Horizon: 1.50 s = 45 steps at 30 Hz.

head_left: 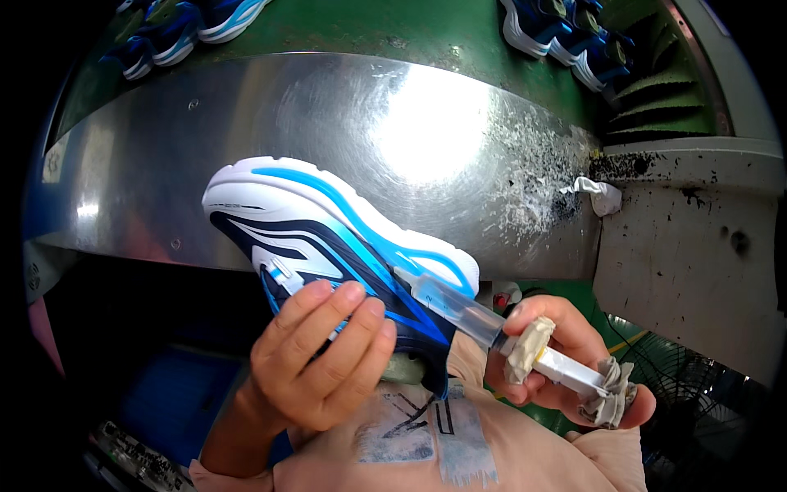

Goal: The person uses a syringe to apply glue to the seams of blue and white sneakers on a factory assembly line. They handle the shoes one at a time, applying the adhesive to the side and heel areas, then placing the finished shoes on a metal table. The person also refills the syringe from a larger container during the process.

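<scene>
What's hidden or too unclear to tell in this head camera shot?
- Syringe tip: hidden against the blue and white sneaker.
- Sneaker's far side: covered by the left hand.
- Syringe plunger end: wrapped in rag inside the right hand.
- Shoes on the green conveyor: cut off by the top edge.

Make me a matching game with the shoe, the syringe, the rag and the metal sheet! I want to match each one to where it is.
Things:
1. shoe
2. syringe
3. rag
4. metal sheet

Places:
A. in the right hand, tip at the sole
B. lying on the ledge at the right
C. held in the left hand
D. behind the shoe, shiny with a bright glare

Pairs: 1-C, 2-A, 3-B, 4-D
</scene>
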Motion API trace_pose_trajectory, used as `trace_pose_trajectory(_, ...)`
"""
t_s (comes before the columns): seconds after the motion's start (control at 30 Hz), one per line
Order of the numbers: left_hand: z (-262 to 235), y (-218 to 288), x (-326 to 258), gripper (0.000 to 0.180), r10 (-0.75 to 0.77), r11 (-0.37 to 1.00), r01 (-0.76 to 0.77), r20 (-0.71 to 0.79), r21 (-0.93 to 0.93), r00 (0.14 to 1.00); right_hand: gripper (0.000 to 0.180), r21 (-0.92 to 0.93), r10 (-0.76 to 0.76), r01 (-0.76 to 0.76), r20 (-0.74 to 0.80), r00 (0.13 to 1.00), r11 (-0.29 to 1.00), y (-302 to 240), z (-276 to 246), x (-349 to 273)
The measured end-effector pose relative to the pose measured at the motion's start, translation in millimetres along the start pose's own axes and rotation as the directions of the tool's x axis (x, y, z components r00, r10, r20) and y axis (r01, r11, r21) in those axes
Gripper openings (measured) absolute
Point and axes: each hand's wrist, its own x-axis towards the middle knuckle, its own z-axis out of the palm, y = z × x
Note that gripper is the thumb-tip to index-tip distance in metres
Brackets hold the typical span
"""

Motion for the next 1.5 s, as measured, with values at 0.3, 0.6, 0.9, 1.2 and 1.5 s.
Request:
trace_pose_trajectory(0.3, -4, 2, 14, 0.018, 0.022, 0.998, -0.026, 0.065, 0.051, 0.998, 0.134, 0.145, -0.108, 0.082, 0.187, 0.976, 0.986, 24, -52, -34)
trace_pose_trajectory(0.6, -11, -3, 34, 0.042, 0.037, 0.997, -0.050, 0.214, 0.054, 0.976, 0.054, 0.457, -0.185, 0.083, 0.183, 0.966, 0.886, 38, -87, -23)
trace_pose_trajectory(0.9, -13, 0, 61, 0.048, 0.015, 0.990, -0.059, 0.320, 0.126, 0.947, 0.136, 0.689, -0.419, 0.117, 0.289, 0.861, 0.715, 74, -114, -17)
trace_pose_trajectory(1.2, -4, -20, 111, 0.063, 0.155, 0.953, -0.260, 0.489, 0.155, 0.859, 0.143, 0.656, -0.260, 0.101, 0.151, 0.954, 0.748, 68, -95, -20)
trace_pose_trajectory(1.5, 20, 22, 141, 0.046, -0.080, 0.958, -0.082, 0.532, 0.274, 0.843, 0.133, 0.676, -0.235, 0.136, 0.057, 0.970, 0.724, 65, -92, -34)
